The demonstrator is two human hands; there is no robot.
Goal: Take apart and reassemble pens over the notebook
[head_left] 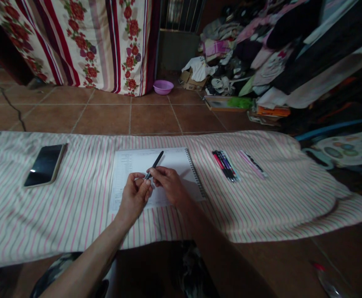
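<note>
Both hands meet over the notebook [156, 174]: the right hand [168, 184] pinches a black pen [154, 164], the left hand [135, 192] curled around its lower end, no writing underway yet.

The lower end of the black pen [154, 164] was hidden between the fingers of the left hand [135, 194] and right hand [169, 185]. Print on the notebook [181, 165] page was too small to read. The striped cloth [75, 207] ran off the left edge.
</note>
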